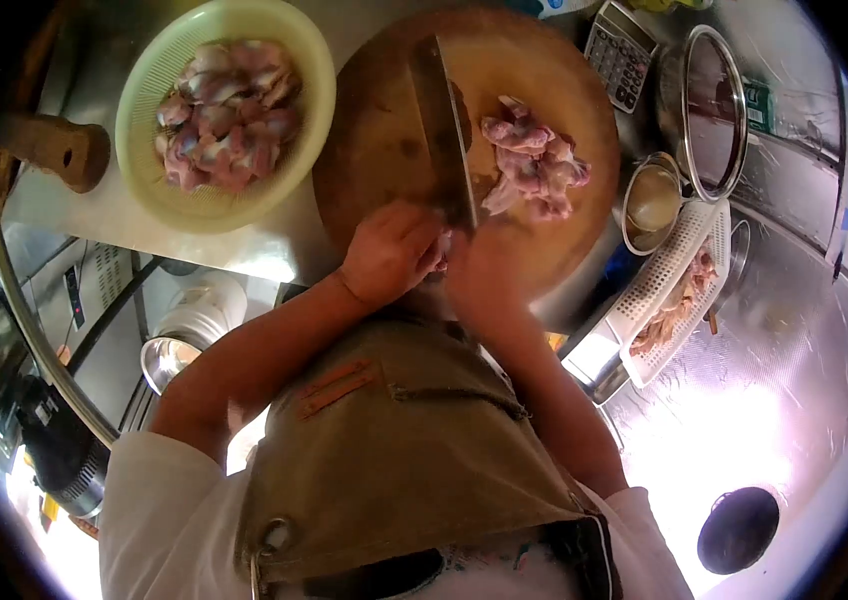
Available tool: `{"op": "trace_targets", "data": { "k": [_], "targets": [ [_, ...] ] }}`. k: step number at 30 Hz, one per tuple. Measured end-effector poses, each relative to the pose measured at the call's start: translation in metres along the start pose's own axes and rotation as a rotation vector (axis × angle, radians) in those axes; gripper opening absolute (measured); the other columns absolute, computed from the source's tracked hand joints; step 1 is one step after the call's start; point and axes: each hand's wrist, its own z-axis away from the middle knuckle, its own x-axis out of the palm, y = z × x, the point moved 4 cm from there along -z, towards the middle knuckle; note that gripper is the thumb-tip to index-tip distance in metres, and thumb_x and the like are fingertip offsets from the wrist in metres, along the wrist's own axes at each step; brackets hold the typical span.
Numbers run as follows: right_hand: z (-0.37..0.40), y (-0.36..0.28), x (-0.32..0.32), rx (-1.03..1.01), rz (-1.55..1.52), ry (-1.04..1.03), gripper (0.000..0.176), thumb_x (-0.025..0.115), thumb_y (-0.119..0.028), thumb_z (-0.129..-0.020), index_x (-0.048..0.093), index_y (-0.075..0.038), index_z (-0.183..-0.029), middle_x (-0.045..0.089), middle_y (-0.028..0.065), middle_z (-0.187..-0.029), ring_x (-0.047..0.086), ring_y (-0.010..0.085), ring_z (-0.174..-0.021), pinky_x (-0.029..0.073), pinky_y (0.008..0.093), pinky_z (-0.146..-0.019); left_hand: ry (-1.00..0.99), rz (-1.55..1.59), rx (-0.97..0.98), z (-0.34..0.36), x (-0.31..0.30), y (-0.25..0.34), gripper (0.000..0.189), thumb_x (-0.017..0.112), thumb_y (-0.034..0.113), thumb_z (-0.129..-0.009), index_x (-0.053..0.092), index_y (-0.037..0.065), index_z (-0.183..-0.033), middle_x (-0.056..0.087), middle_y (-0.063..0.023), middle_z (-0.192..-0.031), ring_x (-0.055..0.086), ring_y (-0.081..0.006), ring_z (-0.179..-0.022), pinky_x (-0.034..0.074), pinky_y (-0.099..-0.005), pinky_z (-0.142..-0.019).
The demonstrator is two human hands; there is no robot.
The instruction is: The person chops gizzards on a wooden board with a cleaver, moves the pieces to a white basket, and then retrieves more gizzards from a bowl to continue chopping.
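Steel counter (94,215) carries a round wooden chopping board (369,120). At its near edge, left hand (392,252) curls around a pink meat piece (442,252), mostly hidden by the fingers. Right hand (487,275) is blurred just beside it; cannot tell its grip. Cleaver (444,130) lies beyond, near end obscured. Calculator (619,58): key markings unreadable. Green label (759,106), far right: lettering illegible.

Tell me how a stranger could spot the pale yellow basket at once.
Find the big round chopping board, top centre. Just left sits the pale yellow basket, heaped with raw meat. Its colour and round shape set it apart from the long white basket right of the board.
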Motion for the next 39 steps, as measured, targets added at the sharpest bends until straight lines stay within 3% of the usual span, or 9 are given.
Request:
{"op": "trace_targets", "data": {
  "k": [4, 8, 11, 14, 19, 26, 31, 35, 39],
  "targets": [
    [-0.006, 0.013, 0.001, -0.008, -0.069, 0.066, 0.028, 0.052, -0.024, -0.096, 0.05, 0.004, -0.096, 0.062, 0.0289, -0.075, 0.062, 0.0471, -0.071, 0.05, 0.0518, -0.064, -0.154, -0.072, 0.131, 0.014, 0.007, -0.007, 0.027, 0.071, 0.007, -0.069, 0.062, 0.003, -0.094, 0.062, -0.0105, -0.09, 0.06, -0.0292, -0.078, 0.051, -0.0404, -0.067],
    [-0.007, 0.045, -0.002, 0.01, -0.229, 0.169, 0.026, 0.055, -0.021, -0.096, 0.054, 0.005, -0.097, 0.063, 0.0269, -0.078, 0.063, 0.0447, -0.072, 0.048, 0.0495, -0.064, -0.135, -0.064, 0.139, 0.02, -0.004, -0.007, 0.027, 0.071, 0.006, -0.071, 0.063, 0.004, -0.097, 0.062, -0.011, -0.09, 0.06, -0.0299, -0.079, 0.051, -0.0404, -0.069],
    [-0.002, 0.031, -0.037, 0.14, -0.358, 0.143, 0.024, 0.055, -0.018, -0.095, 0.054, 0.005, -0.098, 0.063, 0.0272, -0.079, 0.062, 0.0451, -0.069, 0.048, 0.0493, -0.061, 0.216, -0.022, -0.163, 0.009, -0.03, 0.006, 0.014, 0.07, 0.012, -0.078, 0.066, 0.003, -0.089, 0.065, -0.0152, -0.091, 0.061, -0.0375, -0.08, 0.051, -0.0455, -0.072],
    [0.005, 0.009, -0.071, 0.195, -0.475, 0.105, 0.023, 0.054, -0.017, -0.096, 0.052, 0.005, -0.096, 0.062, 0.0276, -0.077, 0.062, 0.0451, -0.068, 0.048, 0.0501, -0.059, 0.213, -0.051, -0.033, 0.008, -0.027, 0.007, 0.021, 0.071, 0.004, -0.072, 0.065, 0.006, -0.092, 0.063, -0.0097, -0.086, 0.059, -0.0295, -0.078, 0.05, -0.0401, -0.07],
    [0.021, -0.004, -0.039, -0.175, -0.125, -0.116, 0.023, 0.048, -0.019, -0.097, 0.048, 0.004, -0.095, 0.06, 0.0291, -0.073, 0.063, 0.0478, -0.072, 0.051, 0.053, -0.064, 0.207, -0.045, -0.021, 0.007, -0.018, 0.002, 0.019, 0.075, 0.009, -0.07, 0.067, 0.006, -0.087, 0.065, -0.0106, -0.084, 0.061, -0.031, -0.076, 0.049, -0.0423, -0.068],
    [0.02, -0.006, -0.033, 0.133, -0.21, -0.29, 0.025, 0.044, -0.02, -0.097, 0.046, 0.005, -0.1, 0.061, 0.0347, -0.081, 0.06, 0.0537, -0.078, 0.051, 0.0561, -0.07, 0.217, -0.023, -0.034, 0.004, -0.017, 0.001, 0.022, 0.076, 0.01, -0.064, 0.066, 0.006, -0.083, 0.064, -0.0112, -0.08, 0.059, -0.0315, -0.073, 0.046, -0.0437, -0.064],
    [0.0, -0.016, -0.034, 0.015, -0.172, -0.213, 0.026, 0.044, -0.021, -0.096, 0.045, 0.005, -0.099, 0.061, 0.0363, -0.086, 0.06, 0.0542, -0.082, 0.048, 0.0598, -0.075, 0.211, -0.078, -0.053, 0.006, -0.013, 0.001, 0.018, 0.075, 0.015, -0.066, 0.065, 0.007, -0.079, 0.059, -0.0098, -0.076, 0.056, -0.032, -0.071, 0.044, -0.0442, -0.063],
    [-0.002, -0.012, -0.03, 0.04, -0.168, -0.202, 0.026, 0.046, -0.02, -0.096, 0.046, 0.005, -0.101, 0.062, 0.0349, -0.083, 0.061, 0.0525, -0.08, 0.049, 0.0585, -0.072, 0.075, -0.099, -0.068, 0.004, -0.015, 0.0, 0.017, 0.072, 0.013, -0.065, 0.062, 0.009, -0.078, 0.058, -0.0064, -0.082, 0.056, -0.0263, -0.077, 0.045, -0.0382, -0.067],
    [0.0, -0.005, -0.009, -0.009, -0.163, -0.154, 0.027, 0.049, -0.021, -0.095, 0.048, 0.005, -0.1, 0.062, 0.0344, -0.079, 0.063, 0.05, -0.08, 0.05, 0.0558, -0.069, 0.087, -0.129, -0.063, 0.007, -0.011, 0.0, 0.014, 0.071, 0.013, -0.068, 0.062, 0.01, -0.077, 0.059, -0.0058, -0.084, 0.056, -0.0254, -0.077, 0.045, -0.037, -0.066]
  ]
}}
